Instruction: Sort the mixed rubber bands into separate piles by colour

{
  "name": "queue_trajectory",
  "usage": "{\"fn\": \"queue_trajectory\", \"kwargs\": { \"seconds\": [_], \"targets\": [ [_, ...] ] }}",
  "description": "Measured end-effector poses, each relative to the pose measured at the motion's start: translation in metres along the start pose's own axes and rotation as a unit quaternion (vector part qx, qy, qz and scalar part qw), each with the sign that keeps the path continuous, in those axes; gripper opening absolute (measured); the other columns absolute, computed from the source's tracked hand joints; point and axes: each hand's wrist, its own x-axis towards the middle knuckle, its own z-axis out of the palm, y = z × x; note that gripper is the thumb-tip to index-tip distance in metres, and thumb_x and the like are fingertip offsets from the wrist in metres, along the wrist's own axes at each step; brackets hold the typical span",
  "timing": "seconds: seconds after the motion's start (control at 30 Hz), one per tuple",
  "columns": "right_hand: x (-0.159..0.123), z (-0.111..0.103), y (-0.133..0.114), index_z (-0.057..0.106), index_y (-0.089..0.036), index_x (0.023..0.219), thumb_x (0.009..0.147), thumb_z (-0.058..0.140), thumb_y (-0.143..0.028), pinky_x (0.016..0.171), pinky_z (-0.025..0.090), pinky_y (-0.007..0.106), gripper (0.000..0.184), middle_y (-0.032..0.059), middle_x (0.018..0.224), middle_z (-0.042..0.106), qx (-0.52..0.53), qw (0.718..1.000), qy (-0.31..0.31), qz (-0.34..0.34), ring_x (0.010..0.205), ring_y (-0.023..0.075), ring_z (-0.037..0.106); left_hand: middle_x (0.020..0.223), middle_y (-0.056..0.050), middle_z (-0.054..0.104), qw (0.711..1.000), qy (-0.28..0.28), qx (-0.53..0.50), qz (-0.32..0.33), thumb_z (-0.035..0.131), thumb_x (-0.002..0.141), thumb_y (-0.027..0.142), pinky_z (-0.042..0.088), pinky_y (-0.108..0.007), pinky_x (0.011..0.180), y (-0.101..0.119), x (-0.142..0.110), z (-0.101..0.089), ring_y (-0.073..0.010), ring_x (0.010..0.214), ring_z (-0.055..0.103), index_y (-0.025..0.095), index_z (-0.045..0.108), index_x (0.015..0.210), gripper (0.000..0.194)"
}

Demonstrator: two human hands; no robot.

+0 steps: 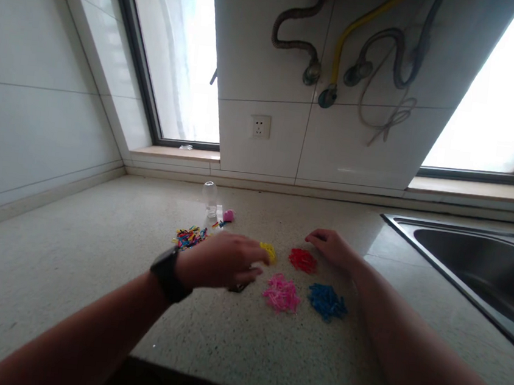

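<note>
My left hand (231, 258), with a dark watch on its wrist, reaches over the counter; its slightly blurred fingers and thumb are apart. Just beyond its fingertips lies a pile of small yellow pieces (268, 252), partly covered by the hand. A dark object (238, 288) shows under the palm, mostly hidden. My right hand (331, 247) is low at the counter beside a pile of small red pieces (303, 260), fingers curled together; anything between them is too small to make out. Nearer me are pink pieces (282, 293) and blue pieces (327, 302). A mixed-colour pile (190, 237) lies left.
A clear bottle (209, 198) stands at the back left, with a pink cap-like piece (229, 215) close by. The steel sink (400, 232) is set into the counter at right. Hoses and a socket (260, 127) are on the tiled wall.
</note>
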Motion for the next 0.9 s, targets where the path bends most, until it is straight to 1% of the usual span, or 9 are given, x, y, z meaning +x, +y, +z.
{"fn": "queue_trajectory", "kwargs": {
  "seconds": [0.1, 0.2, 0.27, 0.37, 0.47, 0.57, 0.63, 0.73, 0.9],
  "targets": [
    [0.001, 0.000, 0.001, 0.077, -0.016, 0.090, 0.083, 0.056, -0.037, 0.079, 0.049, 0.034, 0.030, 0.0091, 0.090, 0.077, -0.004, 1.000, -0.007, -0.002, 0.082, 0.0234, 0.068, 0.088, -0.002, 0.069, 0.996, 0.006, 0.013, -0.086, 0.053, 0.094, 0.031, 0.041, -0.029, 0.070, -0.057, -0.017, -0.013, -0.0147, 0.077, 0.060, 0.023, 0.068, 0.106, 0.022],
    [0.000, 0.000, 0.000, 0.077, -0.016, 0.090, 0.084, 0.055, -0.037, 0.078, 0.048, 0.034, 0.031, 0.0089, 0.089, 0.077, -0.010, 1.000, -0.011, -0.005, 0.081, 0.0235, 0.068, 0.084, -0.003, 0.069, 0.987, -0.005, 0.016, -0.162, 0.054, 0.092, 0.033, 0.039, -0.027, 0.064, -0.109, -0.041, -0.017, -0.0132, 0.069, 0.058, 0.020, 0.071, 0.100, 0.023],
    [0.000, -0.001, -0.002, 0.076, -0.016, 0.090, 0.084, 0.056, -0.037, 0.080, 0.048, 0.034, 0.030, 0.0092, 0.090, 0.077, -0.013, 1.000, -0.010, -0.005, 0.082, 0.0236, 0.068, 0.082, -0.002, 0.069, 0.978, -0.027, 0.012, -0.206, 0.054, 0.092, 0.033, 0.040, -0.026, 0.061, -0.137, -0.057, -0.015, -0.0120, 0.065, 0.057, 0.019, 0.072, 0.098, 0.023],
    [-0.001, -0.002, -0.004, 0.076, -0.016, 0.090, 0.084, 0.056, -0.037, 0.081, 0.048, 0.034, 0.030, 0.0097, 0.091, 0.077, -0.019, 1.000, -0.012, -0.004, 0.084, 0.0239, 0.068, 0.083, -0.002, 0.069, 0.965, -0.078, 0.000, -0.251, 0.059, 0.091, 0.032, 0.045, -0.025, 0.064, -0.167, -0.077, -0.009, -0.0124, 0.068, 0.060, 0.019, 0.072, 0.096, 0.020],
    [0.000, -0.001, -0.002, 0.076, -0.016, 0.089, 0.084, 0.056, -0.039, 0.081, 0.048, 0.034, 0.031, 0.0095, 0.090, 0.077, -0.018, 1.000, -0.010, -0.008, 0.084, 0.0237, 0.068, 0.093, -0.005, 0.067, 0.950, -0.123, 0.001, -0.286, 0.061, 0.093, 0.035, 0.053, -0.032, 0.074, -0.184, -0.089, -0.003, -0.0157, 0.079, 0.063, 0.015, 0.068, 0.102, 0.023],
    [0.001, -0.001, 0.001, 0.077, -0.016, 0.089, 0.084, 0.056, -0.040, 0.080, 0.048, 0.034, 0.032, 0.0091, 0.090, 0.077, -0.016, 1.000, -0.009, -0.008, 0.083, 0.0233, 0.068, 0.108, -0.008, 0.064, 0.937, -0.158, 0.003, -0.311, 0.059, 0.095, 0.037, 0.056, -0.038, 0.080, -0.192, -0.094, -0.001, -0.0191, 0.091, 0.064, 0.013, 0.062, 0.113, 0.030],
    [0.001, -0.001, 0.001, 0.077, -0.016, 0.090, 0.084, 0.056, -0.040, 0.079, 0.048, 0.033, 0.032, 0.0089, 0.089, 0.077, -0.018, 1.000, -0.011, -0.004, 0.082, 0.0232, 0.067, 0.113, -0.009, 0.063, 0.930, -0.174, 0.003, -0.322, 0.059, 0.096, 0.037, 0.056, -0.040, 0.082, -0.195, -0.096, 0.001, -0.0205, 0.096, 0.063, 0.014, 0.061, 0.117, 0.031],
    [0.001, -0.001, -0.001, 0.076, -0.015, 0.090, 0.084, 0.055, -0.040, 0.077, 0.047, 0.033, 0.033, 0.0087, 0.088, 0.077, -0.021, 1.000, -0.014, 0.000, 0.082, 0.0231, 0.067, 0.116, -0.009, 0.062, 0.923, -0.188, 0.003, -0.337, 0.059, 0.096, 0.037, 0.055, -0.040, 0.083, -0.196, -0.096, 0.004, -0.0211, 0.098, 0.063, 0.014, 0.061, 0.118, 0.032],
    [0.001, -0.001, 0.000, 0.076, -0.015, 0.090, 0.085, 0.054, -0.040, 0.077, 0.048, 0.033, 0.033, 0.0091, 0.090, 0.077, -0.017, 1.000, -0.017, -0.004, 0.081, 0.0230, 0.067, 0.118, -0.010, 0.062, 0.913, -0.193, 0.002, -0.358, 0.059, 0.095, 0.037, 0.055, -0.041, 0.084, -0.193, -0.094, 0.006, -0.0218, 0.099, 0.062, 0.015, 0.061, 0.119, 0.033]
  ]
}}
